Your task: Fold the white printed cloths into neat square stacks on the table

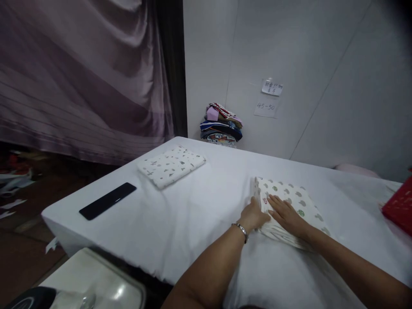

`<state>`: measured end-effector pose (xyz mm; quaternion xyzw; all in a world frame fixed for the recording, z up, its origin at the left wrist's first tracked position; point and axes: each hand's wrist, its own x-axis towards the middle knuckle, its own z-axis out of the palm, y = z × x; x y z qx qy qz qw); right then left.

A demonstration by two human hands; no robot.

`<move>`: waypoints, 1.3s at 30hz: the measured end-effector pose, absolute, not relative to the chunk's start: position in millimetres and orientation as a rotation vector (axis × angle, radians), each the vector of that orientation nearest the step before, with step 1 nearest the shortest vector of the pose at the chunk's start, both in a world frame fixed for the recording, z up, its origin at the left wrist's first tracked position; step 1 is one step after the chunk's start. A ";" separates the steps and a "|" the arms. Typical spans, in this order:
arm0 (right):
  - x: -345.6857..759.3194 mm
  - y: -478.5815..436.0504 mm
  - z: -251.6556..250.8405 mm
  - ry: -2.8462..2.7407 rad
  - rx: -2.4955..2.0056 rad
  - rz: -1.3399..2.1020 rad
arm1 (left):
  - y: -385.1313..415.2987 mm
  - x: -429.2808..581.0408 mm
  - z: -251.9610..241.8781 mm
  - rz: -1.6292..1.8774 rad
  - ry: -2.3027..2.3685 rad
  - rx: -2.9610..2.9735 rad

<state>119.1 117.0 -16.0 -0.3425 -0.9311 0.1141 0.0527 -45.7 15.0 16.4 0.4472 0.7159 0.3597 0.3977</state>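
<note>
My right hand (290, 218) lies flat on top of the folded cloth with mushroom prints (298, 198), palm down, fingers stretched out and gripping nothing. My left hand (255, 215) is against the near left edge of the same cloth, partly curled; its fingertips are hidden, so I cannot tell whether I pinch any of the layers. I have a silver bracelet (242, 231) on my left wrist.

From my head camera, the cloth I touch lies on the white-covered table (206, 201), right of its middle, its layers showing along the edge nearest me. Well apart to the left lies another folded cloth with small dark prints (174, 166), and near it a dark flat slab (107, 201). A red item (401, 206) is at the right edge of my view. Beyond the table, a pile of folded fabrics (221, 125) stands by the wall (305, 64), near a paper marked "45-50" (266, 107).
</note>
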 end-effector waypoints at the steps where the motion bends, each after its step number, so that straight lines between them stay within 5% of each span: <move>1: 120.2 120.3 -14.9 -2.822 -1.044 0.406 | 15.0 -45.2 16.5 0.910 1.821 1.133; 6: 104.8 152.0 2.4 -2.598 -1.125 0.618 | 16.0 -42.8 15.1 0.891 1.868 1.146; 13: 57.9 196.9 -6.1 -2.705 -1.243 0.070 | 14.2 -38.0 11.0 0.862 1.895 1.260; 25: 60.3 203.6 -19.8 -2.774 -1.255 -0.049 | 5.1 -29.2 5.2 0.997 1.898 1.492; 39: 67.7 196.8 -10.5 -2.750 -1.254 0.031 | -1.9 -34.9 22.6 0.521 2.032 1.847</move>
